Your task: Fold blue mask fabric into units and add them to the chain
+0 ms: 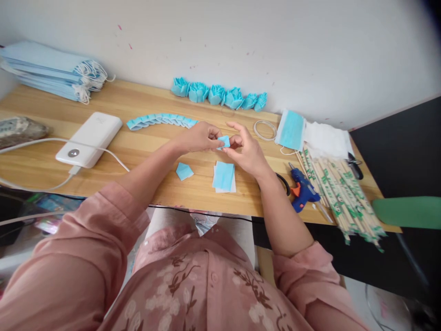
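A small light-blue piece (224,141) is held up between both hands over the wooden table (155,177). My left hand (203,138) pinches its left side between thumb and fingers. On its right side, the thumb and a finger of my right hand (243,146) grip the edge, with the index finger raised. Below the hands lie a stack of blue and white squares (225,176) and, further left, a folded blue piece (184,171). A curved row of overlapping folded blue pieces (160,120) rests beyond my left forearm.
Several blue flowers (217,94) line the wall. At left are a mask stack (51,69), a white power bank (90,138) with cables and a stone-like object (22,131). At right are a mask (291,130), a blue glue gun (303,188), wrapped chopsticks (339,195) and a green object (408,212).
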Available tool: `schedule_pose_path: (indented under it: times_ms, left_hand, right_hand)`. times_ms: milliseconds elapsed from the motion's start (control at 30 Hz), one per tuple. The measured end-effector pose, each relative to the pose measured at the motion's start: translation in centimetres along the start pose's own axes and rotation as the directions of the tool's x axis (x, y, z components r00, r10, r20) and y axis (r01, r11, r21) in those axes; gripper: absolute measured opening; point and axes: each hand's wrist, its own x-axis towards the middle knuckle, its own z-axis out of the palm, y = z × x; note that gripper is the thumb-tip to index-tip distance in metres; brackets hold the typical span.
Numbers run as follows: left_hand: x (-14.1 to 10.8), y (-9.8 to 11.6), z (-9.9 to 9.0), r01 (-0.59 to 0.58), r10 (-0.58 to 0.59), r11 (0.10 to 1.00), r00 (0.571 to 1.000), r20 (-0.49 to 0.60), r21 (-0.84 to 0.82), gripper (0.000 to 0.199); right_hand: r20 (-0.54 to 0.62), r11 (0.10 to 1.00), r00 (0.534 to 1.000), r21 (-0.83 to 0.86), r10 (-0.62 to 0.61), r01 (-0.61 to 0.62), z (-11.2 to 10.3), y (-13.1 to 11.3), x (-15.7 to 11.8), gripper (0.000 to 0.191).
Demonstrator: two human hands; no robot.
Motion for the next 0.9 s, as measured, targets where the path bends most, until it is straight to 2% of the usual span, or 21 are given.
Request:
schedule_pose_path:
  times_ms: [167, 467, 900]
  left_hand:
    - [0.1, -0.4, 0.3, -0.019, 0.019, 1.000, 1.000, -0.023, -0.022, 0.016]
    - [0.5, -1.2, 0.5, -0.038, 0.035, 0.997, 0.998, -0.047, -0.066, 0.032]
    - [0.6, -1.8, 0.6, 0.009, -0.010, 1.000, 0.998, -0.069, -0.001, 0.021]
  right_hand:
    - [-0.029, 0.999, 0.999, -0.029, 0.023, -0.024, 0.1, -0.2, 0.0, 0.072]
    - [-0.098, 0.999, 0.995, -0.051, 0.011, -0.017, 0.1, 0.3, 0.1, 0.075]
    - [-0.103, 0.996, 0.994, -0.091, -0.036, 0.027, 0.4, 1.2, 0.2, 0.074]
